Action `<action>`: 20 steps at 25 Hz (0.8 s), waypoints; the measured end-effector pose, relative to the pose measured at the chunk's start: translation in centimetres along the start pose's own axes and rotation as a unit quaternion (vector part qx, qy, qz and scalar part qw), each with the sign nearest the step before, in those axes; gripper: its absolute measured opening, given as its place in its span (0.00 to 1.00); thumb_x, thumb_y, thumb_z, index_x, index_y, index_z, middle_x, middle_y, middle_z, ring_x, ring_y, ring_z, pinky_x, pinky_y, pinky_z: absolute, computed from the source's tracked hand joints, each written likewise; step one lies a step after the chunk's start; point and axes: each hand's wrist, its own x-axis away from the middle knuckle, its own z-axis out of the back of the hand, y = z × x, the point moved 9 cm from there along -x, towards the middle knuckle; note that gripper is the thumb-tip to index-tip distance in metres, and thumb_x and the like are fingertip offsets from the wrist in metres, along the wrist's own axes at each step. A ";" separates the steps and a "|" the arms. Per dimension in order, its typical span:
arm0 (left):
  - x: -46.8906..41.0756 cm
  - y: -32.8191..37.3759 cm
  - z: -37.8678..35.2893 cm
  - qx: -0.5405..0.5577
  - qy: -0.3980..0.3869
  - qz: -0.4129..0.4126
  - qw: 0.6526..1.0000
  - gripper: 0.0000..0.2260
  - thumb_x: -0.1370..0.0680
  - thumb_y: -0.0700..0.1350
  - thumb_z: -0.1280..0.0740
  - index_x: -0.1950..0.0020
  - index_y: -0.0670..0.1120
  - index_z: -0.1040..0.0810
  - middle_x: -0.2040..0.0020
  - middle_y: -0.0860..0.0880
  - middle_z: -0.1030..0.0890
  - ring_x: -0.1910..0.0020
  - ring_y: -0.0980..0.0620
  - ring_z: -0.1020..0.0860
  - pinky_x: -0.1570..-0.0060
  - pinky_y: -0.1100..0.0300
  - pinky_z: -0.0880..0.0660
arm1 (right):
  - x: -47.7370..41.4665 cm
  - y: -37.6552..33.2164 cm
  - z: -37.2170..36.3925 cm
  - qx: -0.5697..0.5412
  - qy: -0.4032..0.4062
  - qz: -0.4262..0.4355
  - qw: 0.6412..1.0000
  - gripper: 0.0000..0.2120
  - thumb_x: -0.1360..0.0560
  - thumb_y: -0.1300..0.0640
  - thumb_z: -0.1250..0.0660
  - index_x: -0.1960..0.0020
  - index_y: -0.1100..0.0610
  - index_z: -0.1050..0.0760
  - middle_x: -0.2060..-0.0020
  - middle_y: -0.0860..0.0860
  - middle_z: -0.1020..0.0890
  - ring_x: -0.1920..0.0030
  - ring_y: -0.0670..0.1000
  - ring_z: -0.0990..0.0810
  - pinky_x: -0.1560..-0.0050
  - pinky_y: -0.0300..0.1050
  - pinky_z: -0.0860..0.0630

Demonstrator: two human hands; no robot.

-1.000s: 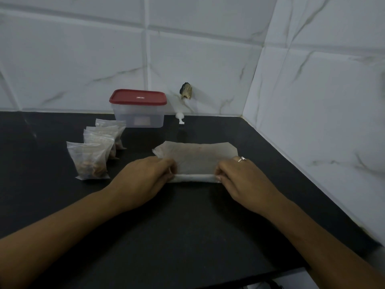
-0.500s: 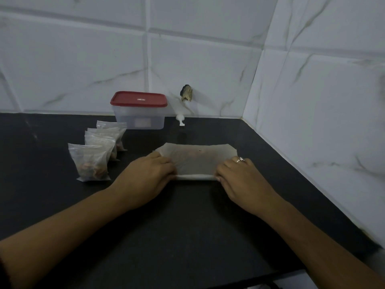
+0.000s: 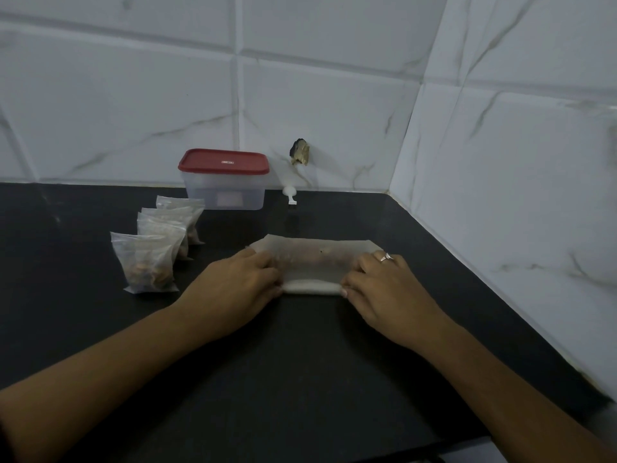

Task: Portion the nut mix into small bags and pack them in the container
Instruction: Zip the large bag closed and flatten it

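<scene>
A large translucent plastic bag lies flat on the black counter, its near edge rolled into a tight tube. My left hand grips the roll's left end and my right hand, with a ring on it, grips the right end. Several small filled nut bags stand in a row to the left. A clear container with a red lid sits shut at the back by the wall.
The black counter ends at a tiled wall behind and on the right. A small white knob lies near the container. A dark chipped spot marks the back wall.
Both hands have rolled the near edge of the big bag a little farther away from me; less of the flat bag shows beyond the fingers.
</scene>
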 end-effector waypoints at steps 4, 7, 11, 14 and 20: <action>-0.4 -0.2 0.0 -0.007 0.014 0.009 1.000 0.13 0.17 0.54 0.40 0.38 0.54 0.19 0.41 0.55 0.19 0.43 0.55 0.23 0.45 0.58 0.23 | -0.4 0.0 -0.2 0.016 -0.028 -0.005 0.999 0.13 0.16 0.47 0.43 0.41 0.47 0.21 0.46 0.45 0.20 0.43 0.51 0.23 0.40 0.50 0.30; -0.6 -1.3 0.5 0.064 0.017 0.059 0.996 0.06 0.16 0.53 0.40 0.44 0.58 0.24 0.48 0.59 0.21 0.49 0.61 0.24 0.45 0.55 0.22 | -0.7 0.2 0.8 -0.051 -0.007 -0.015 0.999 0.10 0.15 0.52 0.42 0.45 0.49 0.22 0.51 0.45 0.18 0.48 0.49 0.21 0.42 0.52 0.28; -1.3 -1.8 4.5 0.218 0.040 0.061 0.973 0.06 0.16 0.53 0.40 0.51 0.58 0.24 0.57 0.57 0.21 0.56 0.60 0.21 0.57 0.65 0.27 | -1.5 2.1 4.9 -0.309 0.049 -0.048 0.949 0.05 0.16 0.56 0.38 0.48 0.50 0.24 0.58 0.46 0.18 0.57 0.46 0.20 0.53 0.45 0.25; -2.1 -2.0 6.3 0.274 0.015 0.062 0.960 0.06 0.18 0.54 0.36 0.49 0.56 0.20 0.54 0.56 0.17 0.54 0.60 0.19 0.57 0.63 0.21 | -2.5 2.7 6.4 -0.352 0.039 -0.036 0.934 0.05 0.17 0.55 0.35 0.47 0.49 0.20 0.56 0.45 0.16 0.54 0.46 0.18 0.53 0.42 0.22; -3.2 -2.2 8.9 0.162 0.144 0.054 0.975 0.09 0.21 0.54 0.33 0.46 0.53 0.17 0.51 0.56 0.19 0.52 0.60 0.21 0.49 0.57 0.22 | -3.3 3.0 9.1 -0.234 0.165 -0.019 0.958 0.04 0.19 0.56 0.32 0.50 0.52 0.18 0.56 0.44 0.19 0.53 0.44 0.21 0.52 0.47 0.23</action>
